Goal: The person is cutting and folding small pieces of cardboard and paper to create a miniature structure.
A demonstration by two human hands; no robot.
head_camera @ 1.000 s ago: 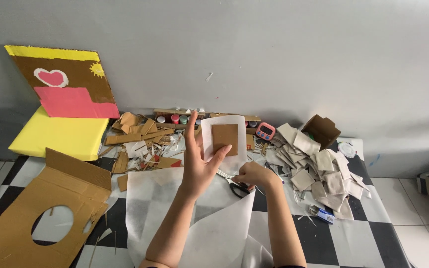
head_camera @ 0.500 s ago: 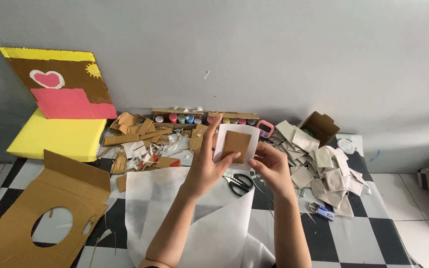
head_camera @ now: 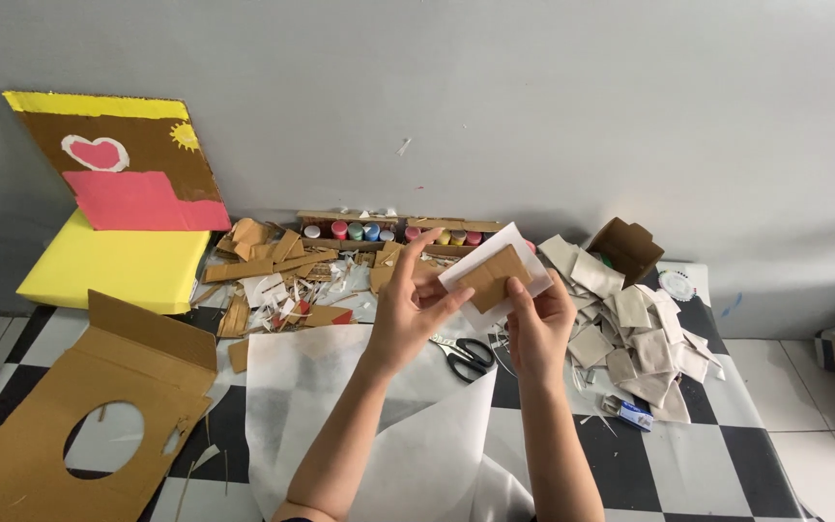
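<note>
Grey wall (head_camera: 553,106), checkered floor (head_camera: 727,474)

A single head-worn camera looks forward and steeply down from above the person's own forearms, close enough that the left hand (head_camera: 408,309) and right hand (head_camera: 540,324) fill the centre, taking in the checkered floor (head_camera: 727,464) up to the grey wall (head_camera: 533,106) beyond.

Taking the scissors (head_camera: 468,356) as landmark: the paper sheet (head_camera: 340,406) lies under and left of them, the row of paint pots (head_camera: 393,233) behind, the pile of cardboard scraps (head_camera: 277,275) behind-left, the pile of paper squares (head_camera: 635,338) right, the cut-out cardboard panel (head_camera: 70,425) far left.
</note>
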